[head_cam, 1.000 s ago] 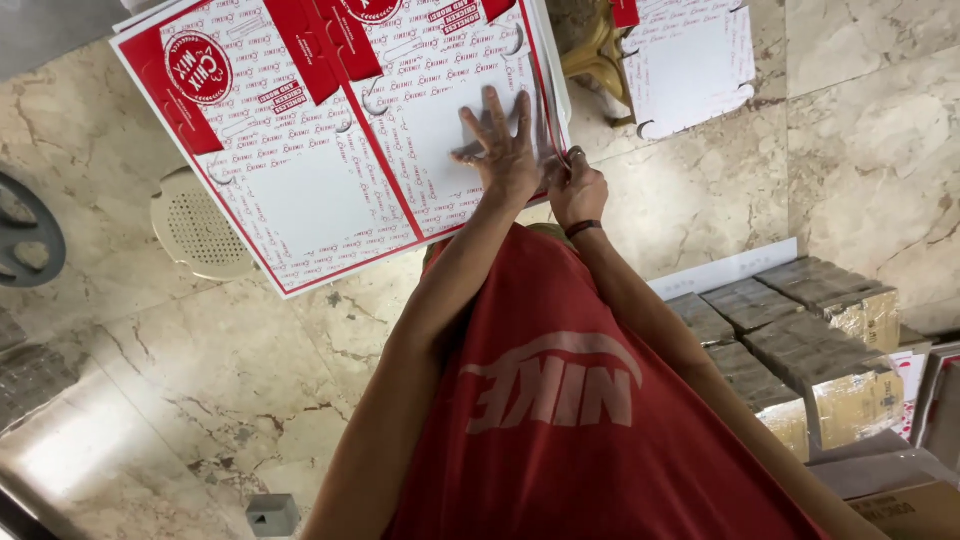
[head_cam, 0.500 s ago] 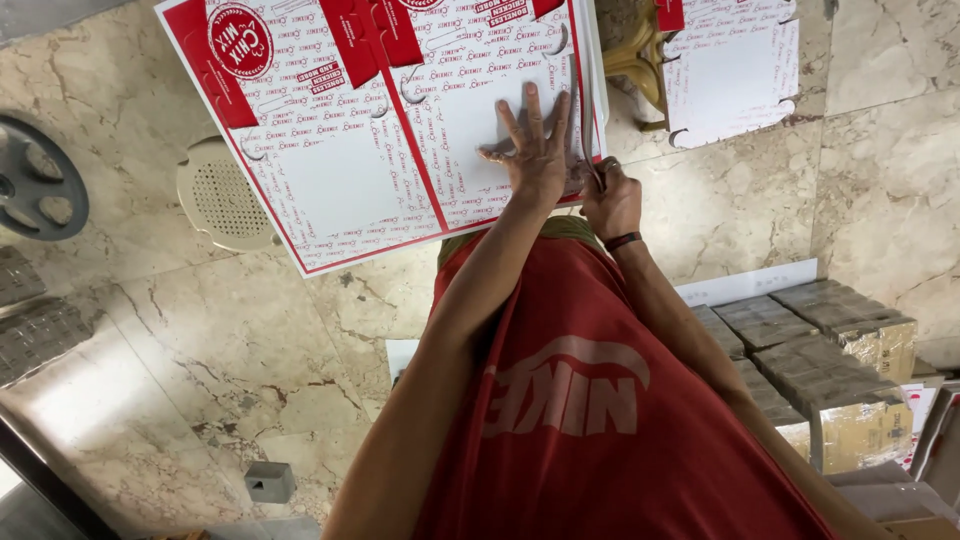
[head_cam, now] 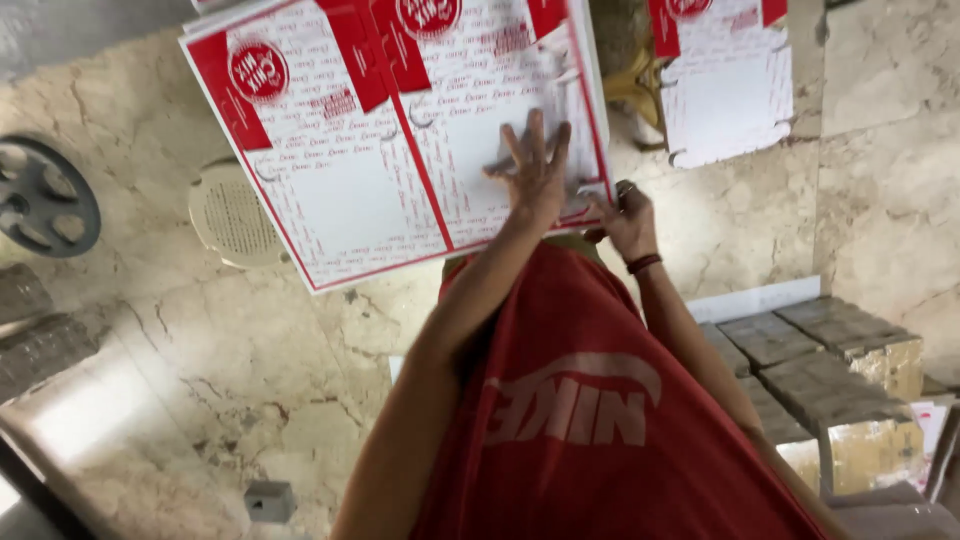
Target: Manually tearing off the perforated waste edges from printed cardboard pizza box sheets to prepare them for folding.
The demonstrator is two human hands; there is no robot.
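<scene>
Nearest to me I see the red shirt (head_cam: pixel 590 420) of the person, and both bare arms reach forward from it. On my right side, low, some stacks of grey cardboard (head_cam: pixel 800 350) stand near the body. Further out, the left hand (head_cam: pixel 535 175) lies flat on the unfolded box sheet (head_cam: pixel 330 190), fingers spread wide and pressing down, not closed around anything. The right hand (head_cam: pixel 628 220) is at the near right corner of this sheet; its fingers are curled at the edge, and I think they pinch it, but I cannot tell for sure (the sheet hides the fingertips). The sheet is white with red panels and lies on the marble floor (head_cam: pixel 200 400), partly covering a round cream grille (head_cam: pixel 232 215). I judge this sheet is light and rather stiff, but it bends easily along its creases and can slide on the smooth stone, so the edges and corners are the good places to hold, with one palm on the flat part. Farther away lie a dark round disc (head_cam: pixel 45 195) on the left and a second sheet (head_cam: pixel 725 85) behind.
</scene>
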